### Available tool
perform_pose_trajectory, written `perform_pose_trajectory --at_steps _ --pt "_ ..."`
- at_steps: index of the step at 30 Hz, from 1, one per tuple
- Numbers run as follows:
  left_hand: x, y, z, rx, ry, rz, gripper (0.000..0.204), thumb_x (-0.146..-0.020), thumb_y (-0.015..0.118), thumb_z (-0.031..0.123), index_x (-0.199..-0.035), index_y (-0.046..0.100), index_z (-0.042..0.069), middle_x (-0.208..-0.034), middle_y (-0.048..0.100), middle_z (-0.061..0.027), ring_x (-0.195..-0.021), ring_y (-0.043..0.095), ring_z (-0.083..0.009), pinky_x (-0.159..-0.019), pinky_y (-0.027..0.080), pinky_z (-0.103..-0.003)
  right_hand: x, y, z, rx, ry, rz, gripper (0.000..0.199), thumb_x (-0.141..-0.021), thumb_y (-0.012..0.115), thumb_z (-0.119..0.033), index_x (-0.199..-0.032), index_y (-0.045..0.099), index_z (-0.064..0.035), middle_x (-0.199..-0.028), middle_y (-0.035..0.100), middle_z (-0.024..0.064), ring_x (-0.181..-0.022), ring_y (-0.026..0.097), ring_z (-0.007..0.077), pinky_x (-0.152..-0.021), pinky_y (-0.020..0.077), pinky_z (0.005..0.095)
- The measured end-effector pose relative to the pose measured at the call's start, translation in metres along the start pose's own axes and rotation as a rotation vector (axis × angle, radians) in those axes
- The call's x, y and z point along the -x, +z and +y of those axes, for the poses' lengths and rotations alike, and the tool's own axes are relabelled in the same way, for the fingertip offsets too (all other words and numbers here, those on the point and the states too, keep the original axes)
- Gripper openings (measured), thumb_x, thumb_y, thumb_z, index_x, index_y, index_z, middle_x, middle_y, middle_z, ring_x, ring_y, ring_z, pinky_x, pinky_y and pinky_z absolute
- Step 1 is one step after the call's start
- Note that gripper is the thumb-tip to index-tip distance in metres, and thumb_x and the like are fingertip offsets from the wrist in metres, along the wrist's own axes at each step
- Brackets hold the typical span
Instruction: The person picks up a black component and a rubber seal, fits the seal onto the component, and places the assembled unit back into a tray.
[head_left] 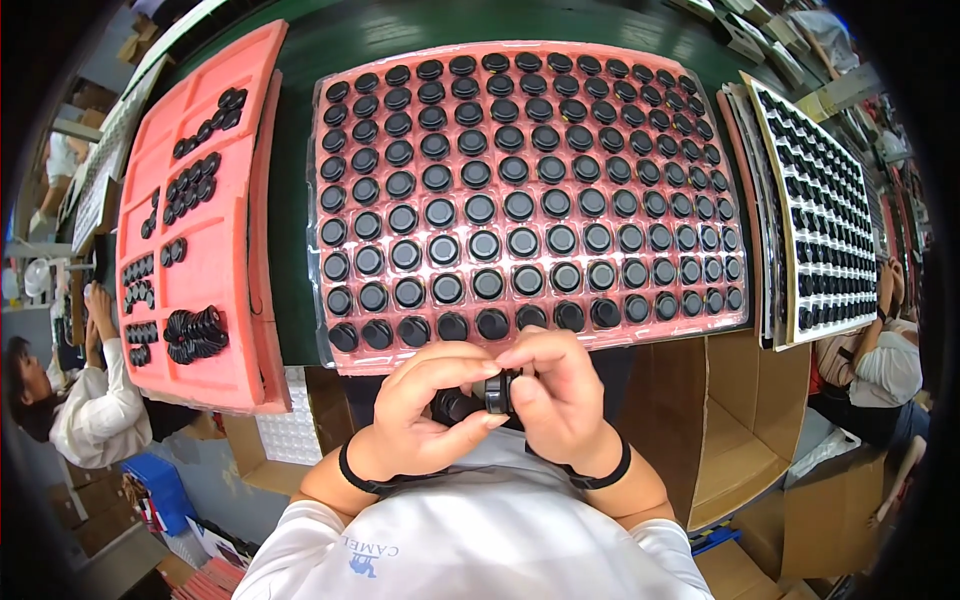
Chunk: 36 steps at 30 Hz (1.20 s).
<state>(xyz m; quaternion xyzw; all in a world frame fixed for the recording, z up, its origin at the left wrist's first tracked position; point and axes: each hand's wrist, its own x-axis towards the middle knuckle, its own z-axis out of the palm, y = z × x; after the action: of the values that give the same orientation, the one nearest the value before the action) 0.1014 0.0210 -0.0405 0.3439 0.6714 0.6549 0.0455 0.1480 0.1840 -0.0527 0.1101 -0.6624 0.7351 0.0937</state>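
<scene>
Close to my body, just off the front edge of the tray, both hands meet at a small black cylindrical part (495, 393) with a shiny rim. My left hand (415, 400) pinches it between thumb and fingers. A second round black piece (455, 404) lies against the left palm. From the other side, the closed fingers of my right hand (558, 395) grip the same cylindrical part. Ahead of them a clear plastic tray (322, 290) over pink backing carries rows of round black parts (486, 283), each in its own pocket.
To the left is a pink foam tray (215, 270) with groups of black rings and caps. A white tray of black parts (825, 210) tops a stack at right. Cardboard boxes (745, 430) stand below the green tabletop (290, 210). People (90, 390) sit at both sides.
</scene>
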Motion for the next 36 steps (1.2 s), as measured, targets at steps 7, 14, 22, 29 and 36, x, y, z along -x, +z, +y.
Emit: perform_pose_trajectory --at_steps 7,14,22,29,36 --pt "0.001 0.000 -0.002 -0.008 0.013 0.013 0.040 -0.072 0.075 0.005 -0.108 0.057 -0.001 -0.100 0.062 -0.0158 -0.079 0.059 -0.0193 -0.066 0.048 -0.028 -0.003 0.006 -0.011 -0.293 0.136 0.126 0.028 -0.094 0.051 -0.025 -0.105 0.047 0.0005 -0.085 0.050 0.0053 -0.064 0.042 0.0089 -0.062 0.0335 0.0214" --pt "0.000 0.001 -0.001 -0.002 0.002 0.015 0.040 -0.072 0.074 0.005 -0.108 0.057 -0.001 -0.100 0.062 -0.0160 -0.075 0.057 -0.0172 -0.066 0.048 -0.027 -0.002 0.005 -0.006 -0.192 0.056 0.113 0.026 -0.094 0.051 -0.023 -0.104 0.048 0.0006 -0.086 0.050 0.0052 -0.065 0.042 0.0086 -0.061 0.0341 0.0213" --pt "0.003 -0.001 -0.002 -0.014 0.017 -0.011 0.041 -0.072 0.074 0.004 -0.109 0.056 -0.001 -0.100 0.061 -0.0167 -0.073 0.056 -0.0170 -0.066 0.047 -0.028 -0.002 0.005 -0.010 -0.092 0.045 0.086 0.020 -0.092 0.053 -0.013 -0.108 0.049 -0.0003 -0.088 0.051 0.0035 -0.071 0.043 0.0080 -0.065 0.0363 0.0226" --pt "0.002 0.000 -0.003 0.010 0.006 0.022 0.042 -0.074 0.072 0.002 -0.111 0.052 -0.001 -0.102 0.060 -0.0183 -0.078 0.056 -0.0182 -0.070 0.047 -0.029 0.002 0.003 -0.003 -0.223 0.151 0.062 0.030 -0.087 0.063 -0.016 -0.110 0.049 -0.0013 -0.088 0.050 0.0019 -0.073 0.043 0.0085 -0.067 0.0367 0.0240" --pt "0.004 0.000 -0.004 -0.051 0.041 0.035 0.043 -0.073 0.073 0.004 -0.110 0.052 -0.001 -0.099 0.060 -0.0179 -0.081 0.058 -0.0203 -0.070 0.047 -0.029 0.001 -0.004 0.005 0.081 -0.064 0.014 0.038 -0.083 0.069 -0.022 -0.110 0.051 -0.0024 -0.088 0.051 0.0046 -0.074 0.045 0.0133 -0.069 0.0383 0.0266"
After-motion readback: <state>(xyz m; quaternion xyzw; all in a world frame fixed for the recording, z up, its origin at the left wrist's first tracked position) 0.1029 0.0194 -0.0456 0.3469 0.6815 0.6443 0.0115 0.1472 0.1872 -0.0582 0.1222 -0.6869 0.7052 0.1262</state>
